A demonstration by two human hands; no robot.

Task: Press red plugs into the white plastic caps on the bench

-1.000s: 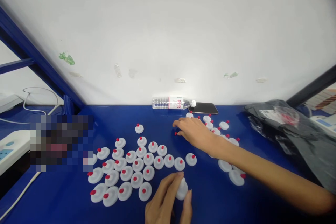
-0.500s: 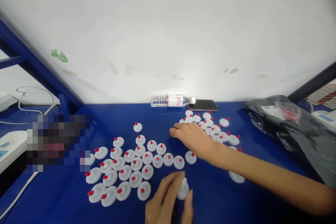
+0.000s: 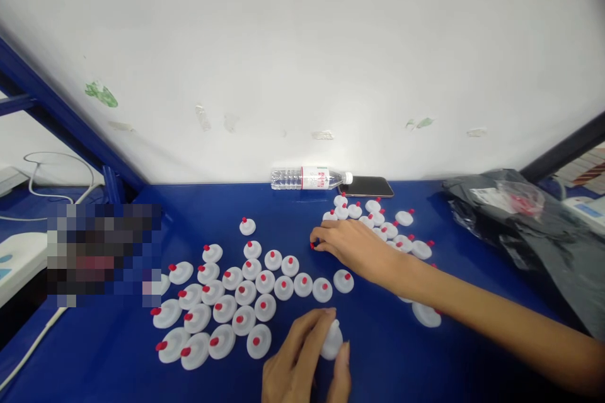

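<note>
At the bottom centre, my left hand (image 3: 302, 359) holds a white plastic nozzle lid (image 3: 332, 343) between thumb and fingers. No red tip shows on that lid's spout. Further up, my right hand (image 3: 352, 244) is pinched on a small red cap (image 3: 312, 245), just above the blue table. Left of my hands lie many similar lids (image 3: 259, 340) with red caps on their spouts. More of these lids (image 3: 404, 218) spread behind and right of my right hand, some partly hidden by it and the forearm.
A clear water bottle (image 3: 288, 179) lies on its side against the white wall, with a dark phone (image 3: 368, 187) beside its cap. Black plastic bags (image 3: 520, 239) cover the table's right side. Blue frame posts (image 3: 113, 184), a white cable and a blurred patch are at left.
My right hand has drawn slightly back and right, and the red cap now shows at its fingertips. My left hand still holds the lid, in nearly the same place.
</note>
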